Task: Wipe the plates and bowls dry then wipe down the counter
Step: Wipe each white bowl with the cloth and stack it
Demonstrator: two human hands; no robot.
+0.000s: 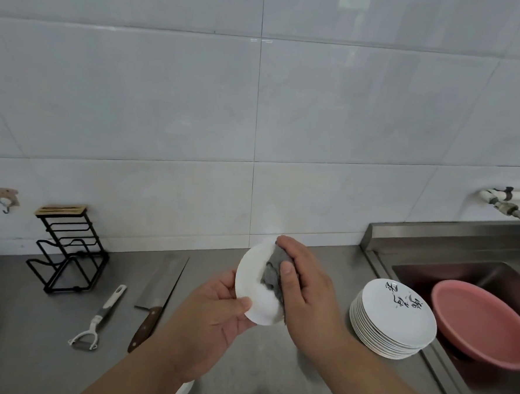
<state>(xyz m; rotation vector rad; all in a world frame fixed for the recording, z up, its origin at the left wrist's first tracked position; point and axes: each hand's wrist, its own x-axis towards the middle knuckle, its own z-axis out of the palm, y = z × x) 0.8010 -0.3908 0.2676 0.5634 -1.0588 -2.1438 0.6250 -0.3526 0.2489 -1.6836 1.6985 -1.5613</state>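
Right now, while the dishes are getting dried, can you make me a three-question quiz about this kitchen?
1. True or false: the pink basin lies in the sink.
2. Pick one: what does the right hand press against the small white plate? A) a sponge B) a grey cloth C) a brush
3. Short answer: which of the hands grips the small white plate by its edge?

Key: 1) true. 2) B. 3) The left hand.
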